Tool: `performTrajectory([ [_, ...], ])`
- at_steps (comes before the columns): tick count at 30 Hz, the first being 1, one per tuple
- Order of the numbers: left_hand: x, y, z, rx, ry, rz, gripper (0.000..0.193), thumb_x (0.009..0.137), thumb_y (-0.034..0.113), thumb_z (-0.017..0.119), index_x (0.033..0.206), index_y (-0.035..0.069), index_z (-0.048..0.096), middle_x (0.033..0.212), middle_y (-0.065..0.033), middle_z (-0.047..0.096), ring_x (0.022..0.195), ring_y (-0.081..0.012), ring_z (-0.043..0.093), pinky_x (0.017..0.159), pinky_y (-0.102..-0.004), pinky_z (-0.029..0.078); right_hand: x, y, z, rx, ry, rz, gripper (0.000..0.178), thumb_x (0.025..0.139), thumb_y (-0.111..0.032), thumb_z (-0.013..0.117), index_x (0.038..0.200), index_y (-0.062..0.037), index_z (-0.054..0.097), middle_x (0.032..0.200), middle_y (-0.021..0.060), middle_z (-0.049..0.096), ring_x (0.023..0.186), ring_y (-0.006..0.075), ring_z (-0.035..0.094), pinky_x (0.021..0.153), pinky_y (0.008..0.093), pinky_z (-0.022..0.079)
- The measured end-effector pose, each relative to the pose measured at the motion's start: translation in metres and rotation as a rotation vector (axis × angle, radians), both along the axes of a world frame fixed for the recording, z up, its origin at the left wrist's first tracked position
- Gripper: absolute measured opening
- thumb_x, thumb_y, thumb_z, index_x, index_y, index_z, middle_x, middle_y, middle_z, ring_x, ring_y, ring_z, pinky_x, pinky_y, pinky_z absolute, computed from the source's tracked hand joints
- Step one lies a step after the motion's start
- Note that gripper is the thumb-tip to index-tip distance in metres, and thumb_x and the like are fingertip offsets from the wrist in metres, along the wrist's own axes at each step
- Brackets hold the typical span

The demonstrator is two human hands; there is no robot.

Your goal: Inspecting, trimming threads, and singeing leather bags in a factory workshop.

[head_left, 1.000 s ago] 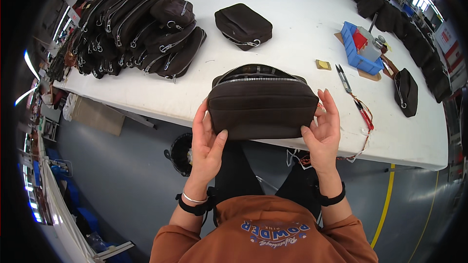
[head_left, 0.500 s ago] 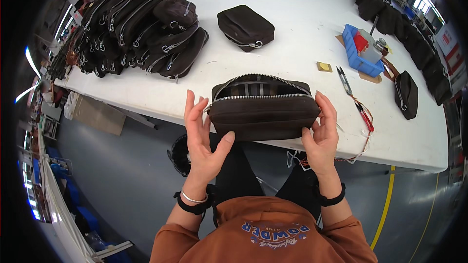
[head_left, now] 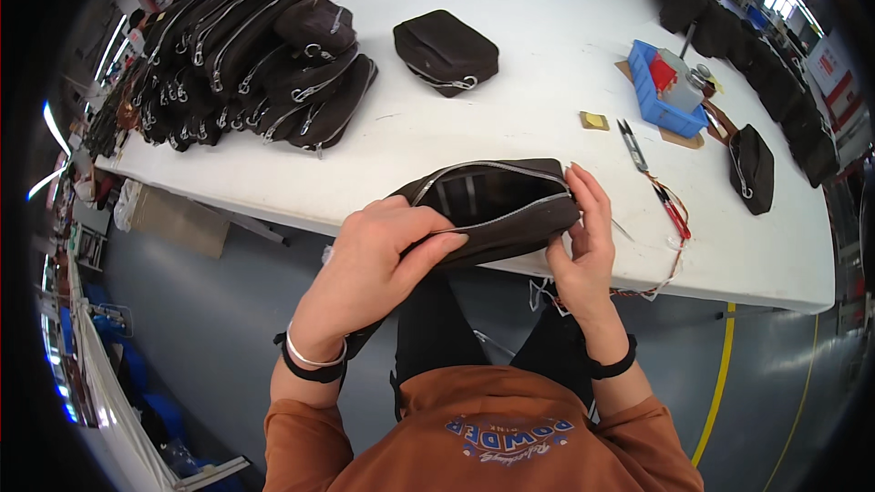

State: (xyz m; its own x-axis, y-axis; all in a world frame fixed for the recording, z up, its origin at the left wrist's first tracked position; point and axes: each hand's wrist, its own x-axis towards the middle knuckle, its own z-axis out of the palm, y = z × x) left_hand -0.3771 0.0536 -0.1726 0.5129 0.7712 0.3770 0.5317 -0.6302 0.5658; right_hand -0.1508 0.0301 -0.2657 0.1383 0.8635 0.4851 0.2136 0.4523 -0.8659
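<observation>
A dark brown zippered pouch [head_left: 521, 230] is held at the table's near edge, its zipper undone and its mouth gaping upward. Strips show inside on the far lining, though the depth of the interior is dark. My left hand [head_left: 363, 260] is closed on the pouch's left part, thumb and forefinger pinching the near zipper edge. Around the right end wraps my right hand [head_left: 588, 251], with fingers along the side and thumb at the near lower corner. Tilted slightly, the pouch has its right end higher than its left.
A big pile of similar pouches [head_left: 246, 64] fills the table's left. One pouch [head_left: 447, 50] lies beyond my hands, another [head_left: 752, 169] at the right. Thread snips [head_left: 633, 146], a red-handled tool [head_left: 673, 214], a small yellow block [head_left: 594, 120] and a blue bin [head_left: 665, 96] stand right.
My left hand has moved from the pouch's left end onto its near zipper edge and pinches there. The pouch has turned and tilted, its right end rising.
</observation>
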Motion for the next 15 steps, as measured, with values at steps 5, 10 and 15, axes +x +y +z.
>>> performTrajectory([
  [5,-0.002,-0.001,-0.004,-0.382,-0.244,0.202,0.017,0.089,0.012,0.061,0.079,-0.001,0.058,0.064,0.0051,0.049,0.063,-0.0030,0.040,0.057,-0.0200,0.034,0.005,0.000,0.002,-0.028,0.050,-0.025,0.064,0.074,0.011,0.046,0.136,-0.0042,0.041,0.137,0.0132,0.034,0.125,0.0245,0.041,0.098,0.0361,0.042],
  [10,-0.022,0.012,-0.022,-0.414,-0.558,0.238,0.017,0.095,0.017,0.056,0.084,0.004,0.054,0.070,0.0078,0.051,0.065,0.0010,0.040,0.060,-0.0150,0.033,0.052,0.007,-0.006,-0.114,-0.139,-0.213,0.050,0.077,0.007,0.051,0.125,-0.0032,0.051,0.120,0.0136,0.051,0.105,0.0239,0.054,0.091,0.0344,0.047],
  [15,-0.006,0.002,-0.029,-0.418,-0.810,0.255,0.012,0.092,0.013,0.059,0.087,0.003,0.056,0.073,0.0059,0.052,0.067,0.0004,0.044,0.061,-0.0149,0.035,0.078,0.008,-0.025,-0.264,-0.728,-0.484,0.021,0.079,-0.004,0.063,0.100,-0.0013,0.061,0.093,0.0135,0.058,0.085,0.0273,0.057,0.069,0.0369,0.048],
])
